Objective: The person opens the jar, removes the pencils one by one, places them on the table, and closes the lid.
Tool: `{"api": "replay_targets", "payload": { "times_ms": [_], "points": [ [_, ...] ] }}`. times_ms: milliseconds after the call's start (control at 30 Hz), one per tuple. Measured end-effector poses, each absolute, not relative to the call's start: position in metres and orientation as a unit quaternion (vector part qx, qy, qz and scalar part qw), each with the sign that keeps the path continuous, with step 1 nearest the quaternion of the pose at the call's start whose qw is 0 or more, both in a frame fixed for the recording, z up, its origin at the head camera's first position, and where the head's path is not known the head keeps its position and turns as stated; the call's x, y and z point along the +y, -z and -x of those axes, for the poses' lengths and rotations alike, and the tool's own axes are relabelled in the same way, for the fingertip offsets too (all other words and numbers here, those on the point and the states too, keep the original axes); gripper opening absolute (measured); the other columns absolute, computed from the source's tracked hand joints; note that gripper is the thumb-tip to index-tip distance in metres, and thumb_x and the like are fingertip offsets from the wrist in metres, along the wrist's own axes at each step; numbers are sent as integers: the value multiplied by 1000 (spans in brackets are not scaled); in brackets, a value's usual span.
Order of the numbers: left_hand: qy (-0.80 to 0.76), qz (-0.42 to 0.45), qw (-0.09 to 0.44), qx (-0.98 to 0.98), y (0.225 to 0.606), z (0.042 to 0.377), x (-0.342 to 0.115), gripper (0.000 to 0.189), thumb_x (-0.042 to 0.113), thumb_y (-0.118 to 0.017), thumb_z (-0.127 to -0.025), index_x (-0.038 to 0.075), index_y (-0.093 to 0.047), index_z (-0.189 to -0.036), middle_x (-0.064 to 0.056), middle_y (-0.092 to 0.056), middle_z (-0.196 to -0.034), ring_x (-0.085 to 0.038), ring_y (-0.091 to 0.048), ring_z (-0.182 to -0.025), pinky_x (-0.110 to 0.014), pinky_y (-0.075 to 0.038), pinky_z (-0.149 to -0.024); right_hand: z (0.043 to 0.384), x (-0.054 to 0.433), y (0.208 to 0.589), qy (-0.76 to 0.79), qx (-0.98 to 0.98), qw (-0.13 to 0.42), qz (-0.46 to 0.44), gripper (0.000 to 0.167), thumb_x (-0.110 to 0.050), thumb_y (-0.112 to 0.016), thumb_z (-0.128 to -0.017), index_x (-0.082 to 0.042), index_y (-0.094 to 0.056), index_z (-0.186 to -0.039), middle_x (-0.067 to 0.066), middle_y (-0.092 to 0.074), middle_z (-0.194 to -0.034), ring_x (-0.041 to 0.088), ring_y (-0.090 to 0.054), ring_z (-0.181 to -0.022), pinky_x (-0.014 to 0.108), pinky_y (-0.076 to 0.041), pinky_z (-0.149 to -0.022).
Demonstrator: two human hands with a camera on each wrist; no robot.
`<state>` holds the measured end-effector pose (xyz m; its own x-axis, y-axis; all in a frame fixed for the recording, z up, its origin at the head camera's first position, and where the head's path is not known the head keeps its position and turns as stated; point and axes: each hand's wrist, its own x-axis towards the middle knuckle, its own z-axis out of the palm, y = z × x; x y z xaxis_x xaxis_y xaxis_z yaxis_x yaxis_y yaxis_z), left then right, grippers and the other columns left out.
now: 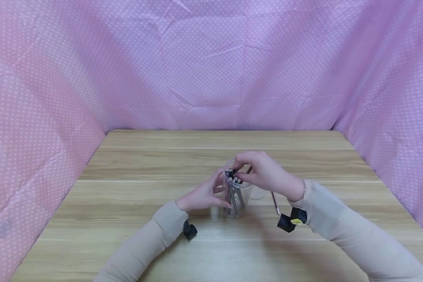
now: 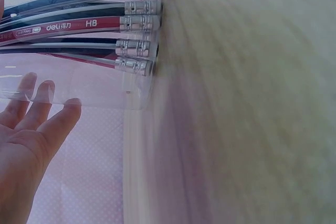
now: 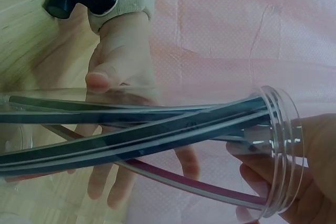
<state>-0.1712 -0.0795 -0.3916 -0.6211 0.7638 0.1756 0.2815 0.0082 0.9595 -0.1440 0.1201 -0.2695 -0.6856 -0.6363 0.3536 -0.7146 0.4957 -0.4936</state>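
Note:
A clear plastic jar (image 1: 247,194) stands upright on the wooden table, holding several pencils (image 2: 84,23). These are dark striped and red, one marked HB, with metal ferrules at the jar's bottom. My left hand (image 1: 202,194) holds the jar from the left, thumb in front and fingers behind. From above, my right hand (image 1: 266,174) reaches over the rim, its fingers (image 3: 257,174) inside the mouth. Its thumb and forefinger pinch at the upper end of a dark pencil; the exact contact is partly hidden.
A loose pencil (image 1: 275,203) lies on the table right of the jar, partly under my right wrist. Beside the jar is a clear round lid (image 1: 258,194). Pink dotted cloth (image 1: 211,78) hangs behind and along both sides of the table (image 1: 144,156).

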Motion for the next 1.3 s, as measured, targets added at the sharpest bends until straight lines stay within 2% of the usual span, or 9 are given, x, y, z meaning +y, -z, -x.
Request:
{"api": "replay_targets", "payload": {
  "times_ms": [167,333,500,733,1000,1100,1300],
  "points": [
    [-588,-380,212,682,390,171,-79,101,-5,-75,-75,31,-14,-147,-9,-37,-148,-24,-38,-136,-40,-36,-112,143,119,270,-319,-873,52,-365,20,8,-73,-73,-6,-62,-80,7,-72,-87,20,-68,-81,18,-54,-55],
    [-584,-374,219,687,391,171,-79,102,-4,-75,-75,33,-12,-147,-10,-38,-148,-25,-39,-136,-39,-35,-113,143,117,269,-315,-884,42,-344,21,8,-73,-72,-8,-63,-80,6,-72,-88,19,-67,-84,19,-50,-56],
    [-582,-370,220,690,392,171,-80,101,-3,-75,-75,32,-14,-147,-10,-39,-147,-24,-38,-136,-41,-35,-113,143,117,272,-320,-886,39,-333,21,10,-73,-72,-8,-63,-79,6,-72,-87,21,-67,-84,22,-52,-58],
    [-581,-373,212,692,392,172,-79,102,-4,-75,-75,32,-13,-148,-8,-39,-147,-23,-38,-136,-42,-34,-113,143,117,272,-324,-887,37,-326,23,11,-73,-71,-8,-62,-77,6,-72,-88,22,-68,-86,37,-57,-63],
    [-588,-372,215,685,393,171,-79,102,-5,-74,-75,31,-13,-148,-9,-37,-149,-24,-35,-138,-42,-33,-114,143,116,270,-318,-888,40,-330,24,11,-72,-70,-9,-62,-77,5,-72,-87,22,-68,-87,28,-55,-68],
    [-588,-375,211,685,393,171,-80,103,-5,-74,-75,31,-12,-148,-9,-37,-149,-23,-35,-138,-41,-34,-114,144,116,270,-318,-887,42,-333,23,12,-72,-70,-9,-63,-77,5,-72,-86,22,-68,-86,29,-55,-70],
    [-585,-379,204,687,393,173,-81,102,-3,-75,-75,33,-13,-147,-6,-36,-150,-21,-34,-139,-39,-34,-113,144,116,271,-345,-874,55,-337,22,14,-71,-70,-6,-63,-77,7,-71,-83,22,-67,-82,24,-55,-60]
  ]
}}
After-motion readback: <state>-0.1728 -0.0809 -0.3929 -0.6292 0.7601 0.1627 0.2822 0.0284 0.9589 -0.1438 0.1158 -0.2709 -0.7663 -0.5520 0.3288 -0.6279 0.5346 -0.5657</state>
